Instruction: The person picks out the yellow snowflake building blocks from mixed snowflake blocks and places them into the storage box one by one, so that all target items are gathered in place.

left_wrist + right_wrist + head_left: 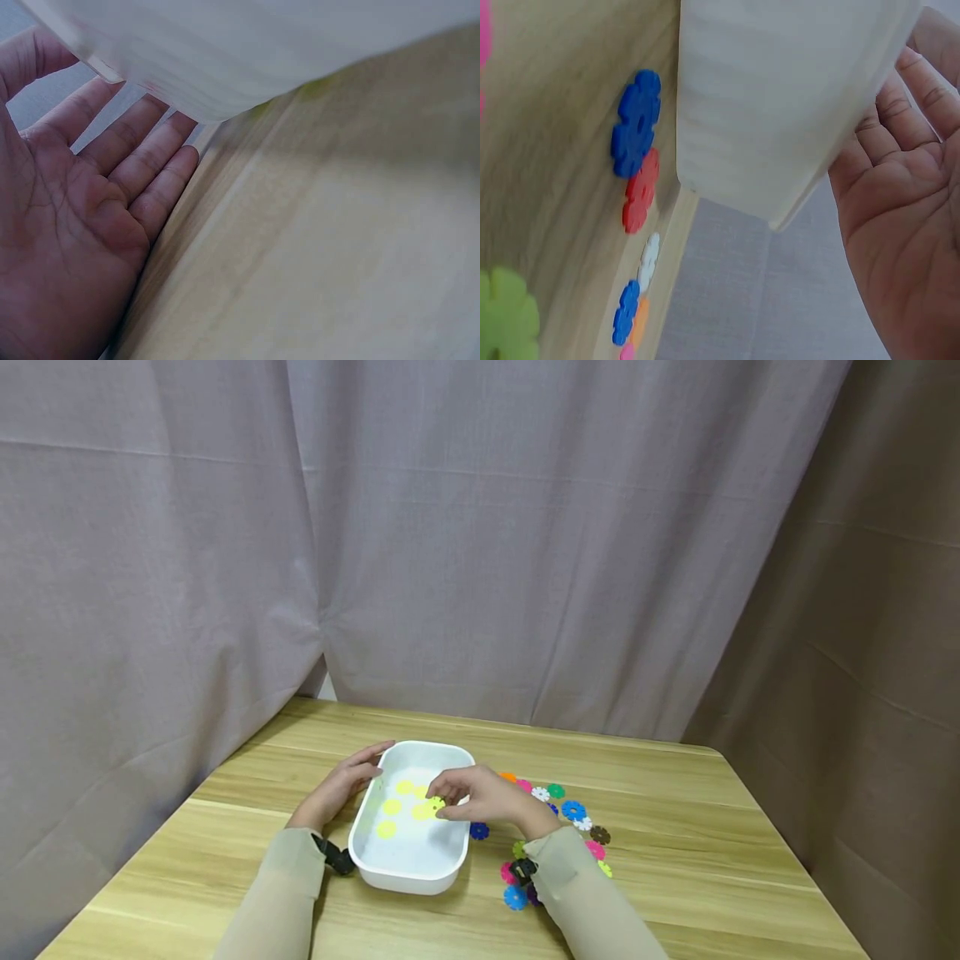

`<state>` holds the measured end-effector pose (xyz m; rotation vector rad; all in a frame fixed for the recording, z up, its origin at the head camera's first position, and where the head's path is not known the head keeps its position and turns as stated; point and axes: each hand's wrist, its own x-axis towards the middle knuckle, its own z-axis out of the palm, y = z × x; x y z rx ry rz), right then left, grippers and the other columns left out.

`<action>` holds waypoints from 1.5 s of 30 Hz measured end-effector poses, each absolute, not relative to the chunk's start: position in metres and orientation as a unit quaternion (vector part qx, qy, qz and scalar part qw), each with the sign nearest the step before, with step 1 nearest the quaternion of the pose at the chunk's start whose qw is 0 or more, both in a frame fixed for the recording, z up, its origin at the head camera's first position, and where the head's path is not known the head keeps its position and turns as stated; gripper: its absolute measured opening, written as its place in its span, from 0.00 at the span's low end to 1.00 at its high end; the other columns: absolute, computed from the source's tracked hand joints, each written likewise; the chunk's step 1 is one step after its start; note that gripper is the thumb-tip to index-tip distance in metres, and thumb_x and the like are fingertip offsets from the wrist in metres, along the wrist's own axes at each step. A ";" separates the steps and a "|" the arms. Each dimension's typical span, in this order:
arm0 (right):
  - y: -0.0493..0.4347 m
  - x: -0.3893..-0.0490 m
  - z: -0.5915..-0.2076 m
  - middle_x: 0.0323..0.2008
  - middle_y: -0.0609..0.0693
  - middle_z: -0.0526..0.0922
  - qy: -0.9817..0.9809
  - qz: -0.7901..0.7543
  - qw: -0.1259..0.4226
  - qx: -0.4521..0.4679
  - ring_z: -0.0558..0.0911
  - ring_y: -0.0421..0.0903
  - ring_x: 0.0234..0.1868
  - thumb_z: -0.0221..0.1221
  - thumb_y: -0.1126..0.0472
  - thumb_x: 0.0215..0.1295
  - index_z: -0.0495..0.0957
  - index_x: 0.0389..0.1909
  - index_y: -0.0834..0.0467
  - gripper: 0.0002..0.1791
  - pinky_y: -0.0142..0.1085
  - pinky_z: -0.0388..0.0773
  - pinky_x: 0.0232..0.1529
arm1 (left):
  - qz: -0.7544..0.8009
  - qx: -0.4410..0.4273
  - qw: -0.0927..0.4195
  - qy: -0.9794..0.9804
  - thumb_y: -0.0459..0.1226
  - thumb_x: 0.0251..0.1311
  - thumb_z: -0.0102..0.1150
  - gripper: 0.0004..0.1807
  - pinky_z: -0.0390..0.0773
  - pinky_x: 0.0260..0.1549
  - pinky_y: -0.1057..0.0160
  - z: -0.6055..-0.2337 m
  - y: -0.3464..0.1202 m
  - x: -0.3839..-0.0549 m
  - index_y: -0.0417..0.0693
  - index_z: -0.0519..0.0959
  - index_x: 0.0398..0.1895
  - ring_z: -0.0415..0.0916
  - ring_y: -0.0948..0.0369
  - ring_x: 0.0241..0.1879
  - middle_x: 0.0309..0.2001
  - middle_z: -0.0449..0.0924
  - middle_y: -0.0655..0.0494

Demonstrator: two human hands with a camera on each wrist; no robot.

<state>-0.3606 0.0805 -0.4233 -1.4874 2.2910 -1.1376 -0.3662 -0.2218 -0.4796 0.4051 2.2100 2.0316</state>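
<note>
A white tray [412,864] stands on the table with several yellow notched plastic discs [386,830] lying in it. My left hand [341,787] rests against the tray's left side, thumb at the rim; in the left wrist view its fingers [142,161] are nearly straight along the outer wall. Over the tray, my right hand [480,793] pinches a yellow notched disc [436,806] between thumb and fingers. In the right wrist view the tray's wall [780,97] hides those fingertips and the disc.
Right of the tray, loose notched discs lie spread on the wooden table [675,860]: blue [574,811], brown [600,835], green [556,791], pink [596,850] and others, some under the right forearm. A red disc [641,191] lies close to the tray. Grey curtains [480,543] hang behind.
</note>
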 end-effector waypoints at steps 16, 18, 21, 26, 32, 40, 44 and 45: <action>0.063 -0.361 -0.425 0.43 0.39 0.85 0.789 -0.325 0.098 -0.512 0.81 0.34 0.39 0.68 0.60 0.65 0.83 0.50 0.53 0.13 0.31 0.81 0.47 | 0.667 0.128 0.056 0.732 0.37 0.66 0.52 0.32 0.58 0.70 0.49 -0.480 -0.222 -0.367 0.56 0.66 0.75 0.63 0.50 0.70 0.74 0.62 0.50; 0.059 -0.361 -0.426 0.43 0.40 0.85 0.791 -0.314 0.094 -0.516 0.81 0.33 0.39 0.68 0.59 0.65 0.82 0.50 0.52 0.13 0.30 0.81 0.45 | 0.666 0.127 0.056 0.733 0.37 0.66 0.51 0.32 0.58 0.69 0.49 -0.480 -0.223 -0.367 0.56 0.66 0.75 0.62 0.50 0.70 0.75 0.62 0.50; 0.054 -0.361 -0.426 0.43 0.40 0.85 0.798 -0.301 0.093 -0.514 0.80 0.32 0.39 0.69 0.59 0.63 0.83 0.49 0.52 0.14 0.28 0.80 0.42 | 0.665 0.128 0.056 0.734 0.37 0.66 0.51 0.32 0.58 0.69 0.49 -0.480 -0.223 -0.366 0.56 0.66 0.75 0.63 0.50 0.70 0.74 0.62 0.51; 0.047 -0.358 -0.427 0.39 0.39 0.85 0.813 -0.270 0.101 -0.506 0.80 0.31 0.39 0.69 0.60 0.63 0.83 0.49 0.52 0.14 0.27 0.78 0.41 | 0.663 0.129 0.057 0.735 0.37 0.66 0.51 0.32 0.60 0.69 0.51 -0.480 -0.223 -0.367 0.57 0.67 0.75 0.65 0.52 0.68 0.73 0.64 0.51; 0.041 -0.357 -0.429 0.34 0.33 0.83 0.840 -0.218 0.109 -0.486 0.79 0.30 0.38 0.69 0.58 0.63 0.84 0.47 0.46 0.12 0.27 0.77 0.40 | 0.663 0.132 0.057 0.734 0.37 0.66 0.51 0.32 0.59 0.69 0.49 -0.480 -0.223 -0.367 0.57 0.67 0.75 0.65 0.51 0.68 0.73 0.65 0.50; 0.038 -0.354 -0.429 0.34 0.33 0.82 0.857 -0.181 0.105 -0.471 0.78 0.30 0.37 0.69 0.56 0.61 0.84 0.46 0.43 0.13 0.28 0.75 0.40 | 0.662 0.135 0.057 0.735 0.37 0.66 0.51 0.32 0.61 0.68 0.50 -0.479 -0.223 -0.366 0.57 0.66 0.75 0.66 0.50 0.68 0.73 0.65 0.48; 0.037 -0.353 -0.429 0.35 0.33 0.82 0.861 -0.173 0.103 -0.466 0.78 0.29 0.37 0.70 0.56 0.61 0.84 0.46 0.43 0.13 0.28 0.75 0.39 | 0.662 0.136 0.057 0.735 0.37 0.66 0.50 0.32 0.62 0.67 0.51 -0.480 -0.223 -0.367 0.56 0.65 0.76 0.66 0.50 0.68 0.73 0.64 0.48; 0.037 -0.352 -0.429 0.35 0.33 0.82 0.863 -0.172 0.103 -0.465 0.78 0.29 0.37 0.70 0.56 0.61 0.84 0.47 0.42 0.13 0.28 0.75 0.39 | 0.661 0.137 0.057 0.735 0.37 0.66 0.50 0.32 0.61 0.67 0.50 -0.480 -0.223 -0.367 0.55 0.65 0.76 0.66 0.49 0.68 0.73 0.64 0.48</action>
